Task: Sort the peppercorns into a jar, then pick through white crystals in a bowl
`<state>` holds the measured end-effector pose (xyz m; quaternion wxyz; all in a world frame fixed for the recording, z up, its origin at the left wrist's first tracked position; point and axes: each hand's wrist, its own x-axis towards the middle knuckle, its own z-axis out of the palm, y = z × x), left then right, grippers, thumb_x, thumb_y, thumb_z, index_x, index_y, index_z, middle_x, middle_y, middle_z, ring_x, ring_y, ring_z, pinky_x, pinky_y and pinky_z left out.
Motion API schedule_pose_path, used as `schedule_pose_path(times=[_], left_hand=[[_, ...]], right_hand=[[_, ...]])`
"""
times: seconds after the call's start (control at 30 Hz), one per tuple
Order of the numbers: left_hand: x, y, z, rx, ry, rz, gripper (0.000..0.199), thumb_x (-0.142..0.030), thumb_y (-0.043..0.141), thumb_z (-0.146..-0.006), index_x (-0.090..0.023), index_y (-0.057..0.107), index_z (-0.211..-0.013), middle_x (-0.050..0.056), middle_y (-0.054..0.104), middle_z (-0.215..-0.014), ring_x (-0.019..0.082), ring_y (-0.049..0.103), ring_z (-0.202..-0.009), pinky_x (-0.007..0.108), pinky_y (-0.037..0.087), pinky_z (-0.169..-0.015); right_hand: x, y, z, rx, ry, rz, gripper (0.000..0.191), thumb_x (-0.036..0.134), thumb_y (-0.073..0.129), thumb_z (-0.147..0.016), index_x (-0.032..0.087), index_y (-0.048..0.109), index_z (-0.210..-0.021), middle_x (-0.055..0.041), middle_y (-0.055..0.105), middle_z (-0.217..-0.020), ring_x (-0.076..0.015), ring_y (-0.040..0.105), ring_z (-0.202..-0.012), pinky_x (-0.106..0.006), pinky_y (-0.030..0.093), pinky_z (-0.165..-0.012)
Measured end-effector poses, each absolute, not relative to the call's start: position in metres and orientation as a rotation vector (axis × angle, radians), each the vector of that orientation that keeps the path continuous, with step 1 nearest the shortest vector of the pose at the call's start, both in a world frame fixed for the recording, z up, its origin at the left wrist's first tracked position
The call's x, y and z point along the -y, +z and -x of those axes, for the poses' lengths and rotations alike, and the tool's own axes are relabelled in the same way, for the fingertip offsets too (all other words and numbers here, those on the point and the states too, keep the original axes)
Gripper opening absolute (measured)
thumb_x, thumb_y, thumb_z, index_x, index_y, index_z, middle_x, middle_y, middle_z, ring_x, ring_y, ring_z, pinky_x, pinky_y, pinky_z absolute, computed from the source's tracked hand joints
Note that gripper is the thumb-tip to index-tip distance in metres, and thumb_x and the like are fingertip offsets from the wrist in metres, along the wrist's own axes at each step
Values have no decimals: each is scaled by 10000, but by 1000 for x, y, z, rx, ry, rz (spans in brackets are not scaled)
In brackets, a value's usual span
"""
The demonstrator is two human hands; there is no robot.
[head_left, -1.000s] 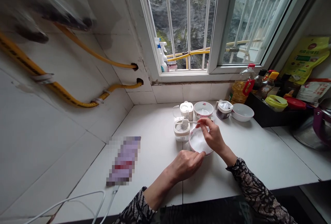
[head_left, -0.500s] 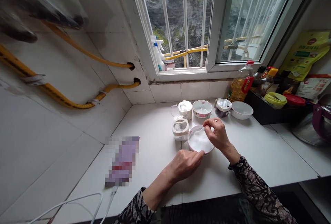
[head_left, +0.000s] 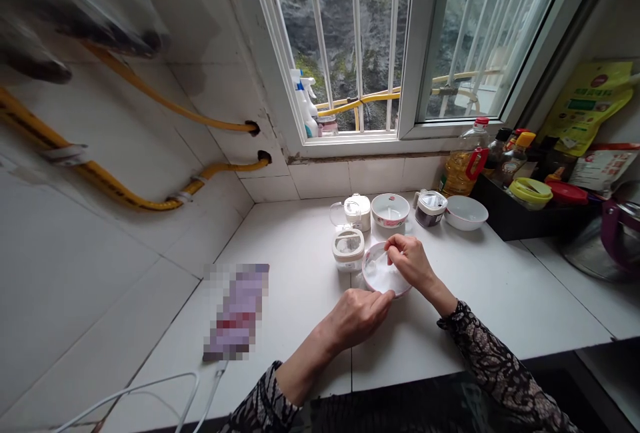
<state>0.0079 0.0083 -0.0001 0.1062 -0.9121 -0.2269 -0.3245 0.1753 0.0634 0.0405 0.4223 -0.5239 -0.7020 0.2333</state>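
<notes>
A white bowl with a pink rim (head_left: 365,278) sits on the counter, holding white powder (head_left: 384,281). The near edge of this bowl is pinched between the fingers of my left hand (head_left: 361,315). Above the bowl, my right hand (head_left: 411,261) is closed on the thin handle of what looks like a small white spoon (head_left: 386,259), its lower end down in the powder. Just left of the bowl stands a lidded seasoning jar (head_left: 349,251). Behind it is a second white jar (head_left: 358,212) with its clear lid raised.
Farther back stand a flowered bowl (head_left: 391,210), a jar with dark contents (head_left: 430,208) and a plain white bowl (head_left: 467,213). An oil bottle (head_left: 461,165) and a black box (head_left: 517,213) of condiments line the right. A blurred purple item (head_left: 243,313) with a cable lies left.
My right hand has shifted slightly left and down over the bowl, bringing the spoon with it. My left hand keeps its grip on the rim.
</notes>
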Motion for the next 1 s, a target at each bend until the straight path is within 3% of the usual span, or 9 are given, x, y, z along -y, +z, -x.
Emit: schedule_pose_path(times=[0.1,0.4,0.63,0.83,1.0], left_hand=[[-8,0,-7,675,-955,2698,212,-93,345,-969,-136,551,-949,-38,544,-558,87,493,-419,199,329,-392],[-8,4,-9,640,-997,2658,228,-88,332,-973,-133,556,-956,-36,546,-549,102,487,-412,233,294,-377],[-8,3,-8,666,-954,2672,231,-97,327,-970,-136,555,-960,-30,555,-565,95,515,-438,204,355,-396],[-8,3,-8,673,-953,2684,237,-90,327,-973,-137,557,-944,-31,548,-553,98,509,-430,208,353,-390],[-8,1,-8,667,-950,2684,232,-86,350,-973,-139,556,-882,-32,535,-545,93,497,-431,215,345,-392]], right_hand=[[-64,43,-178,1636,743,1314,157,178,461,-697,211,604,-641,24,614,-487,-139,562,-486,-247,428,-547],[-71,45,-188,1402,952,1238,141,256,493,-639,196,621,-626,20,582,-464,-140,537,-484,-264,446,-550],[-76,50,-191,1262,1092,1135,109,273,536,-640,193,612,-637,25,580,-483,-139,533,-505,-287,469,-601],[-66,49,-175,1444,803,1014,146,319,524,-840,198,605,-848,-14,672,-682,-178,634,-661,-323,505,-705],[-59,46,-165,1913,254,919,172,178,450,-941,207,619,-957,-50,725,-805,-207,634,-806,-386,455,-880]])
